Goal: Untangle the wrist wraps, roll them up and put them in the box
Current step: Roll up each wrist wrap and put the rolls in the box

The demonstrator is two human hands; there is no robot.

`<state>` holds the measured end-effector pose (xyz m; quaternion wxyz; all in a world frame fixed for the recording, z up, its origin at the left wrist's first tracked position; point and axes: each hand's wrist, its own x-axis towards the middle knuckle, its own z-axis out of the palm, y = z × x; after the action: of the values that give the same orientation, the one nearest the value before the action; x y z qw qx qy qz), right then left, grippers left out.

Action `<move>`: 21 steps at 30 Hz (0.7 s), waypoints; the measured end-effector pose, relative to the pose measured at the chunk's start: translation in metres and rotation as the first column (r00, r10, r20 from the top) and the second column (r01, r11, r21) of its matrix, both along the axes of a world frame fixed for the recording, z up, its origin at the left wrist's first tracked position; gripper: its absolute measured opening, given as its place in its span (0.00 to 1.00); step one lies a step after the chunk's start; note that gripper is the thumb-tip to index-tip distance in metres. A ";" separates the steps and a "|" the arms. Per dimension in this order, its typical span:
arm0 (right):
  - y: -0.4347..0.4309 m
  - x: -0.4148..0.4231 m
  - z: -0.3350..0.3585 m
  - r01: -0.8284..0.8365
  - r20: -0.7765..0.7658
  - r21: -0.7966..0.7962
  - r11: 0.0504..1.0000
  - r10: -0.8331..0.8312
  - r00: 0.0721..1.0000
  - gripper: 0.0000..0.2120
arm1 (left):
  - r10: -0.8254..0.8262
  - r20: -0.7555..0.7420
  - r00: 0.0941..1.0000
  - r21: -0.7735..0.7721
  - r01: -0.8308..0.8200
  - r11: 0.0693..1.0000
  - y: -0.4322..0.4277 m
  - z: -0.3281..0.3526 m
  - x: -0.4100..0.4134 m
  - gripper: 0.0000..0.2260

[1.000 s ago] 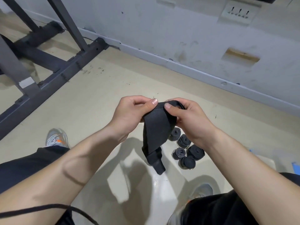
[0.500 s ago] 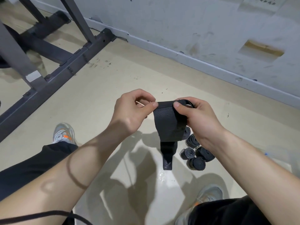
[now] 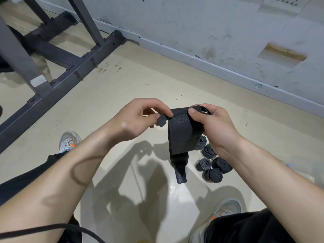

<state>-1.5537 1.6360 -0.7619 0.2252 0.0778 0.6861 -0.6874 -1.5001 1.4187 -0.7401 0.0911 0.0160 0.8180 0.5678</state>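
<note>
Both hands held one black wrist wrap (image 3: 183,135): the left hand (image 3: 135,122) fingers pinched its corner, the right hand (image 3: 215,127) fingers pinched its top (tail hanging). Rolled wraps (image 3: 213,165) lay on the floor (image 3: 140,81).

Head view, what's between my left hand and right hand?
The black wrist wrap spans the gap in the head view; left hand pinches its tab, right hand grips the top fold.

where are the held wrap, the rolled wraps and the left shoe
held wrap (image 3: 184,134): head view, flat face of the hanging band
rolled wraps (image 3: 213,175): head view, spiral end of the nearest roll
left shoe (image 3: 67,142): head view, the laces
</note>
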 end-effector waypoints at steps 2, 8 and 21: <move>-0.001 0.000 0.000 -0.019 -0.009 -0.007 1.000 0.019 1.000 0.08 | 0.024 -0.010 1.000 0.021 -0.024 1.000 -0.002 -0.001 -0.001 0.11; -0.002 0.001 0.003 -0.053 -0.014 -0.046 0.998 0.052 0.999 0.08 | 0.142 -0.109 0.984 0.014 -0.141 0.990 0.003 -0.009 -0.003 0.09; -0.003 0.005 0.007 -0.103 0.024 -0.180 0.978 0.109 0.994 0.05 | 0.402 0.053 0.914 0.320 -0.397 0.860 0.029 -0.007 -0.001 0.06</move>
<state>-1.5487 1.6326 -0.7544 0.2791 0.0325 0.6210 -0.7317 -1.5016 1.4473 -0.7470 -0.0389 -0.1346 0.6996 0.7007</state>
